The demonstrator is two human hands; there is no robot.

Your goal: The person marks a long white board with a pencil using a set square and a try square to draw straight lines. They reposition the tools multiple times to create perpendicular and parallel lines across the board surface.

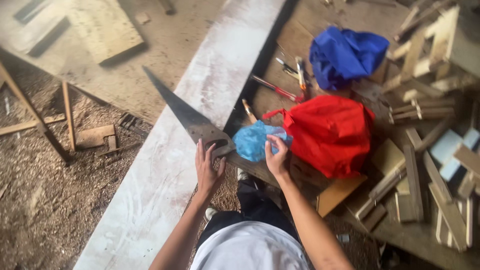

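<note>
Left grip (207,167) on saw (197,125), atop dusty plank (165,165).

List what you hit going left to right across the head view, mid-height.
Wooden frame → white plank → saw → left hand → light blue bag → right hand → red bag → wood offcuts.

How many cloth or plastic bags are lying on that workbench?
3: a light blue bag under the right hand, a red bag beside it, a dark blue bag behind. Others may be hidden.
</note>
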